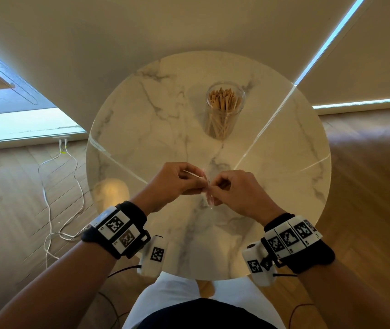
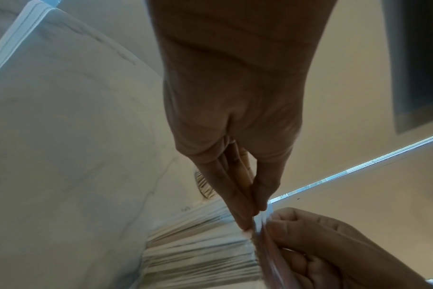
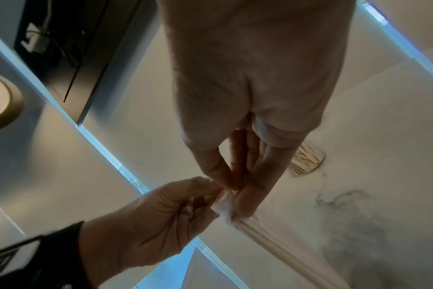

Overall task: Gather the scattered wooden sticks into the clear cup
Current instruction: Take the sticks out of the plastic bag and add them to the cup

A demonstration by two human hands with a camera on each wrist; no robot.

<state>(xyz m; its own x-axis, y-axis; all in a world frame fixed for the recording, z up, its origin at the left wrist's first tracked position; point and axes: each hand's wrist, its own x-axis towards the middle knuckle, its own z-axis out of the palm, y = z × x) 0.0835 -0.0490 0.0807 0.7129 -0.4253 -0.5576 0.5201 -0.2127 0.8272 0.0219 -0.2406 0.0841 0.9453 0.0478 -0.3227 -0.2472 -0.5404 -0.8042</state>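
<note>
A clear cup (image 1: 225, 110) stands upright at the back of the round marble table (image 1: 141, 115), packed with wooden sticks (image 1: 223, 100). Above the table's middle both hands meet on a clear plastic packet (image 1: 207, 186). My left hand (image 1: 196, 184) pinches its top edge from the left and my right hand (image 1: 217, 186) pinches it from the right. The left wrist view shows the packet (image 2: 200, 254) holding a row of pale sticks below the left hand (image 2: 252, 215). In the right wrist view the packet (image 3: 272, 240) hangs under the right hand (image 3: 235, 191). I see no loose sticks on the table.
White cables (image 1: 54, 198) trail over the wooden floor at the left, running from a wall socket (image 1: 62, 138). Pale window blinds rise just behind the table. The table's near edge lies close to my lap.
</note>
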